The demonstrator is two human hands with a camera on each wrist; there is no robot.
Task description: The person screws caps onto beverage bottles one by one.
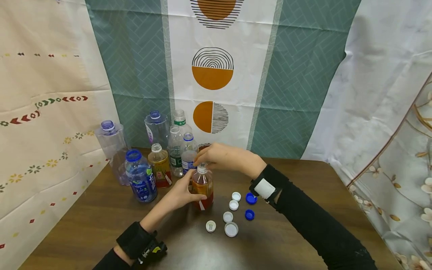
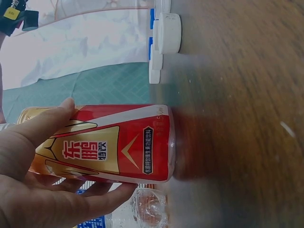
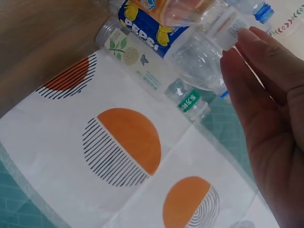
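A clear bottle (image 1: 202, 187) with a red and gold label and amber drink colour stands upright on the table. My left hand (image 1: 182, 193) grips it round the middle; in the left wrist view the thumb lies on one side of the label (image 2: 104, 147) and fingers on the other. At the bottle's top, my right hand (image 1: 229, 157) pinches the white cap (image 3: 228, 31) between thumb and fingertips. Behind it stand a Pepsi bottle (image 3: 152, 31) with a blue label and a clear bottle with a green neck band (image 3: 189, 100).
Uncapped bottles crowd the left: a blue-rimmed bottle (image 1: 141, 183), an amber one (image 1: 160, 165) and a tall clear one (image 1: 113, 146). Several loose white caps (image 1: 231, 229) and two blue caps (image 1: 249, 215) lie on the wooden table (image 1: 290, 225). Patterned cloth (image 1: 141, 56) hangs behind.
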